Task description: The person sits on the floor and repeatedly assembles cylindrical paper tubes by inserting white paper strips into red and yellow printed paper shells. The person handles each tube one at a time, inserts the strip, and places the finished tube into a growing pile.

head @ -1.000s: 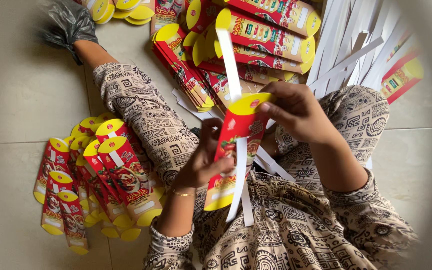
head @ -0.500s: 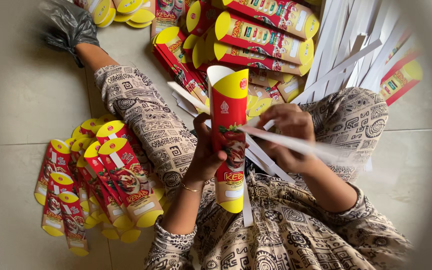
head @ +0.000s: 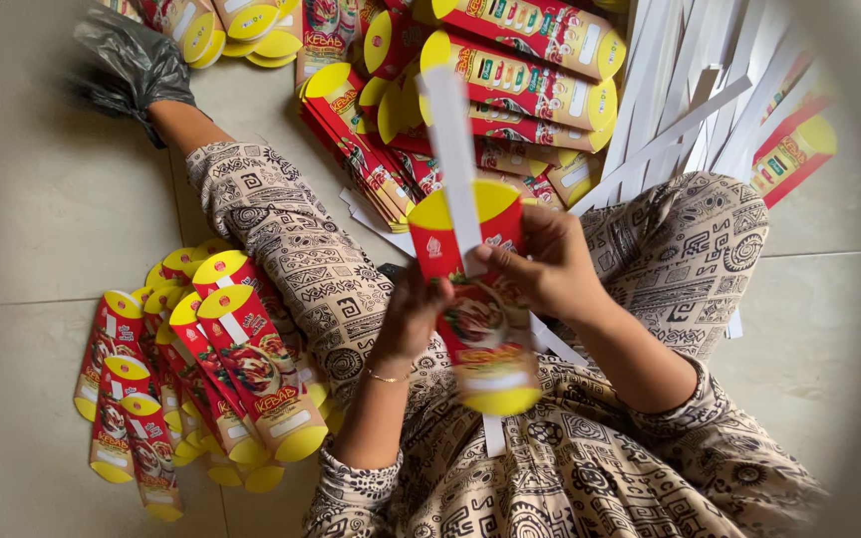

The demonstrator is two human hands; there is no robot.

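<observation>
Red-and-yellow flat carton sleeve (head: 475,309) is held upright over the lap, between both hands. Left hand (head: 413,317) grips its left edge from below, fingers curled around the back, thumb side hidden. Right hand (head: 540,261) is on the upper right edge, fingertips pinching a white paper strip (head: 453,149) against the sleeve's yellow top flap. The strip runs up past the top of the sleeve; its lower end pokes out below, near the lap.

Sleeve: red body, yellow rounded ends, food picture in the middle, blurred at the bottom end.

Left of the knee, on the floor tile (head: 42,229): fanned stack of finished sleeves (head: 221,369), same red/yellow, each with a white strip down the front.

Further out, above the hands: pile of flat sleeves (head: 510,70) lying crosswise, yellow round ends facing left, red bodies with small coloured label blocks.

Far right: loose heap of white strips (head: 690,110), one more sleeve (head: 794,154) at its edge.

Top left: dark grey plastic bag (head: 132,60), contents not visible.
</observation>
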